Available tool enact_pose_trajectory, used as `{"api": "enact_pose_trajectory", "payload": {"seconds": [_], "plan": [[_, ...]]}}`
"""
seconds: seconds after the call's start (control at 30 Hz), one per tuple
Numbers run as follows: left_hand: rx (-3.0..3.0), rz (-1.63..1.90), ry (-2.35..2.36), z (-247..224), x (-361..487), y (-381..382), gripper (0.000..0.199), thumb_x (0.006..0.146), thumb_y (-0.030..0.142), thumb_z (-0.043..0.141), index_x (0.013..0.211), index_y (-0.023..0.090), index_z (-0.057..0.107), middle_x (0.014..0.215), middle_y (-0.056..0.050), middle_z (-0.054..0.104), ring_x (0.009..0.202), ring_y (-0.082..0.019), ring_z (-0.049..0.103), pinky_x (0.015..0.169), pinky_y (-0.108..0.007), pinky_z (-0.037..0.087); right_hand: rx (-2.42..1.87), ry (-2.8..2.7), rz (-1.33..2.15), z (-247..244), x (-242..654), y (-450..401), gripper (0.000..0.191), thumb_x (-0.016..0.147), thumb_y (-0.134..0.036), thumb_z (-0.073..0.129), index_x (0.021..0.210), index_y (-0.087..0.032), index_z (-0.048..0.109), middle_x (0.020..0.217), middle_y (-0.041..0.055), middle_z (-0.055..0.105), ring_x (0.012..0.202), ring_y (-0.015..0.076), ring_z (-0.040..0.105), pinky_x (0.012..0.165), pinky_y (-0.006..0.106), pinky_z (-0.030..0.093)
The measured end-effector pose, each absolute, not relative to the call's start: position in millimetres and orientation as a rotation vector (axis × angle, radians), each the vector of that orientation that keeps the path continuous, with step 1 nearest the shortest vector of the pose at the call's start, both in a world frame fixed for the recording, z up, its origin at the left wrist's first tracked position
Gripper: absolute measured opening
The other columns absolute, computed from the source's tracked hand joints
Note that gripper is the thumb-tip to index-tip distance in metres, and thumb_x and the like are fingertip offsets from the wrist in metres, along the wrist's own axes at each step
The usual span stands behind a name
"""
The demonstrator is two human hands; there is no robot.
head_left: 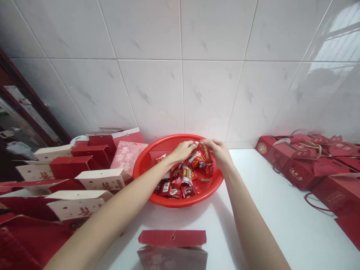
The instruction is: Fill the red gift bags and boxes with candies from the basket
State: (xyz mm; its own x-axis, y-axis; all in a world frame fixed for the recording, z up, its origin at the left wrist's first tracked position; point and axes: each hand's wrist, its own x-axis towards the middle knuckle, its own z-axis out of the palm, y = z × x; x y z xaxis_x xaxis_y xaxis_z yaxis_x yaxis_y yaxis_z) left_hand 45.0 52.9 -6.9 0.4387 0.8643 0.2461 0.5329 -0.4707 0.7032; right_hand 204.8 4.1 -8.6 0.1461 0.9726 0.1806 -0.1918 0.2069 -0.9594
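Note:
A round red plastic basket (180, 203) with a perforated wall stands on the white table against the tiled wall. Inside lies a pile of wrapped candies (180, 178), mostly red, with a yellow-and-white one among them. My left hand (183, 151) reaches over the basket's back part, its fingers pinched at a shiny wrapped candy. Close beside it, my right hand (219, 152) is closed on a red, partly see-through wrapped snack (206, 153) at the right side of the basket. The fingertips of both hands almost meet, and they partly hide what they hold.
Several open red and white gift boxes (102, 180) crowd the left side, with a pink printed box (128, 153) touching the basket. Closed red boxes with cord handles (303, 172) stand at the right. One open box (173, 255) sits at the near edge, between my forearms.

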Motion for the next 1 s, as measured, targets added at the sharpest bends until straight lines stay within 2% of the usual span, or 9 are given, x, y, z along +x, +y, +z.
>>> {"api": "enact_pose_trajectory", "payload": {"seconds": [0.1, 0.3, 0.4, 0.47, 0.53, 0.67, 0.73, 0.8, 1.0], "plan": [[2.129, 0.942, 1.103, -7, 46, 52, 0.027, 0.09, 0.035, 0.043, 0.073, 0.018, 0.056, 0.076, -0.002, 0.064, 0.074, -0.019, 0.058, 0.072, -0.029, 0.044, -1.055, -1.077, 1.058, -6, 203, 2, 0.027, 0.066, -0.042, 0.074, 0.069, -0.016, 0.067, 0.07, 0.003, 0.068, 0.067, 0.0146, 0.061, 0.064, 0.027, 0.048], [2.167, 0.82, 0.83, -8, 52, 44, 0.034, 0.093, 0.039, 0.045, 0.106, 0.016, 0.065, 0.095, -0.005, 0.07, 0.085, -0.02, 0.063, 0.077, -0.03, 0.048, -0.996, -1.054, 1.049, -12, 206, 5, 0.024, 0.06, -0.031, 0.08, 0.074, -0.017, 0.067, 0.071, 0.0017, 0.069, 0.066, 0.015, 0.063, 0.065, 0.028, 0.05], [2.236, 0.684, 0.912, -11, 55, 40, 0.037, 0.094, 0.04, 0.043, 0.102, 0.015, 0.068, 0.091, -0.006, 0.071, 0.084, -0.021, 0.064, 0.077, -0.03, 0.048, -0.93, -0.987, 0.989, -15, 207, 7, 0.023, 0.06, -0.03, 0.08, 0.07, -0.017, 0.064, 0.067, 0.0001, 0.067, 0.066, 0.0143, 0.063, 0.068, 0.029, 0.051], [2.388, 0.48, 0.923, -15, 57, 37, 0.028, 0.091, 0.032, 0.049, 0.097, 0.016, 0.071, 0.092, -0.005, 0.073, 0.086, -0.021, 0.066, 0.079, -0.03, 0.048, -0.89, -0.89, 0.972, -15, 207, 9, 0.024, 0.059, -0.029, 0.081, 0.069, -0.018, 0.062, 0.069, 0.0002, 0.068, 0.07, 0.0152, 0.065, 0.071, 0.029, 0.053], [2.554, 0.187, 0.87, -19, 60, 32, 0.024, 0.084, 0.021, 0.056, 0.101, 0.019, 0.073, 0.096, -0.004, 0.074, 0.089, -0.021, 0.067, 0.081, -0.028, 0.048, -0.871, -0.828, 0.996, -15, 207, 10, 0.027, 0.059, -0.029, 0.082, 0.069, -0.018, 0.059, 0.069, 0.0009, 0.068, 0.074, 0.017, 0.066, 0.071, 0.03, 0.055], [2.692, -0.3, 1.007, -18, 63, 24, 0.048, 0.068, 0.015, 0.068, 0.115, 0.025, 0.071, 0.108, -0.006, 0.073, 0.096, -0.027, 0.067, 0.077, -0.03, 0.05, -0.914, -0.85, 1.027, -14, 206, 10, 0.027, 0.06, -0.031, 0.081, 0.069, -0.019, 0.058, 0.065, 0.0005, 0.067, 0.07, 0.0175, 0.066, 0.065, 0.03, 0.055], [2.703, -0.389, 1.157, -12, 61, 24, 0.062, 0.063, 0.012, 0.07, 0.124, 0.026, 0.067, 0.12, -0.01, 0.07, 0.105, -0.031, 0.066, 0.082, -0.032, 0.051, -0.931, -0.858, 1.02, -14, 206, 9, 0.024, 0.061, -0.03, 0.079, 0.07, -0.019, 0.059, 0.065, 0.0003, 0.067, 0.067, 0.0164, 0.065, 0.063, 0.029, 0.055], [2.659, -0.453, 1.276, -6, 56, 26, 0.068, 0.062, 0.01, 0.069, 0.128, 0.027, 0.064, 0.125, -0.011, 0.068, 0.108, -0.032, 0.065, 0.085, -0.035, 0.051, -0.934, -0.859, 1.015, -13, 205, 8, 0.022, 0.062, -0.028, 0.077, 0.071, -0.019, 0.059, 0.065, 0.0005, 0.067, 0.066, 0.0159, 0.064, 0.063, 0.028, 0.055], [2.496, -0.535, 1.442, -1, 49, 36, 0.059, 0.058, 0.01, 0.073, 0.116, 0.026, 0.072, 0.111, -0.008, 0.074, 0.097, -0.028, 0.069, 0.079, -0.03, 0.052, -0.938, -0.844, 1.021, -12, 205, 8, 0.013, 0.064, -0.024, 0.072, 0.071, -0.019, 0.062, 0.064, 0.0005, 0.067, 0.069, 0.0163, 0.064, 0.062, 0.027, 0.055]]}}
